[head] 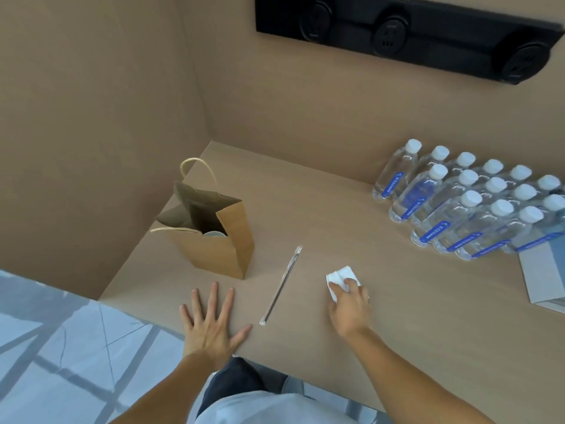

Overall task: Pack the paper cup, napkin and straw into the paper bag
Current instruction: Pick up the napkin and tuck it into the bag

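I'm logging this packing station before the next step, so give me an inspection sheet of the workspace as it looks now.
Surface: tan counter set in a corner, bare between the items.
Job's things: paper bag upright and open, the rim of the paper cup showing inside; wrapped straw flat on the counter beside the bag; white napkin on the counter.
Clutter: rows of water bottles at right; a white box at the right edge.
Grippers: left hand flat, fingers spread, holding nothing; right hand with fingertips on the napkin, grasp not clear.
Cables: nothing seen.
Surroundings: tan walls; black socket panel on the back wall; pale tiled floor at left.
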Tool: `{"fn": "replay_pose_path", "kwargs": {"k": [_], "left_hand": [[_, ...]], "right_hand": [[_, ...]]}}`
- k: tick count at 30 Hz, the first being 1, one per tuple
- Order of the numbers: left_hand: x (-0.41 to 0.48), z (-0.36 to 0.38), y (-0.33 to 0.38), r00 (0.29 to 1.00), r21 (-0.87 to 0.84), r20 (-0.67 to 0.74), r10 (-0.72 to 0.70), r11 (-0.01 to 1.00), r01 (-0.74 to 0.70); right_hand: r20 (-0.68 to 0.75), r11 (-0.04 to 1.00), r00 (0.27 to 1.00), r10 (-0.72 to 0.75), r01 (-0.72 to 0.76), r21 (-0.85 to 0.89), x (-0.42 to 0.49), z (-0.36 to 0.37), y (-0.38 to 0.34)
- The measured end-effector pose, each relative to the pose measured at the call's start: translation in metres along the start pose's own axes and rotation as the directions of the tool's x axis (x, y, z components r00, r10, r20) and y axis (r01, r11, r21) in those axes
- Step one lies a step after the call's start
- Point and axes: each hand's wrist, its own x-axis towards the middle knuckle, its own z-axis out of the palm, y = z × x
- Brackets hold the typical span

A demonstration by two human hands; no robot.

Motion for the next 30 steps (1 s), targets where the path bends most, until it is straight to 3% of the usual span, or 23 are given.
{"fn": "replay_pose_path", "kwargs": {"k": [5, 9, 12, 16, 20, 23, 26, 30], "left_hand": [[0.020, -0.010, -0.024, 0.997, -0.036, 0.022, -0.068, 0.997, 0.069], [0.041, -0.017, -0.051, 0.997, -0.071, 0.012, -0.076, 0.995, 0.076], [0.058, -0.026, -0.076, 0.997, -0.043, 0.035, -0.063, 0.997, 0.065], [0.076, -0.032, -0.104, 0.997, -0.015, 0.066, -0.046, 0.999, 0.047], [0.090, -0.035, -0.115, 0.994, 0.000, 0.077, -0.080, 0.997, 0.081], [0.093, -0.036, -0.114, 0.991, -0.010, 0.069, -0.111, 0.994, 0.112], [0.096, -0.037, -0.107, 0.987, -0.017, 0.043, -0.152, 0.988, 0.153], [0.096, -0.034, -0.105, 0.985, -0.036, -0.002, -0.170, 0.985, 0.170]], "right_hand": [[-0.029, 1.000, 0.999, -0.029, 0.029, 0.006, -0.018, 0.013, -0.020], [-0.056, 0.991, 0.990, 0.132, -0.130, 0.038, -0.007, 0.008, -0.031], [0.003, 0.954, 0.961, 0.275, -0.273, 0.123, 0.003, 0.005, -0.038], [-0.026, 0.910, 0.934, 0.356, -0.340, 0.237, 0.006, 0.007, -0.053], [0.012, 0.795, 0.897, 0.442, -0.398, 0.458, 0.008, 0.006, -0.075], [0.147, 0.671, 0.842, 0.519, -0.508, 0.539, 0.017, 0.002, -0.080], [0.285, 0.576, 0.826, 0.486, -0.548, 0.606, 0.030, -0.005, -0.083], [0.231, 0.646, 0.896, 0.379, -0.436, 0.627, 0.041, -0.016, -0.092]]}}
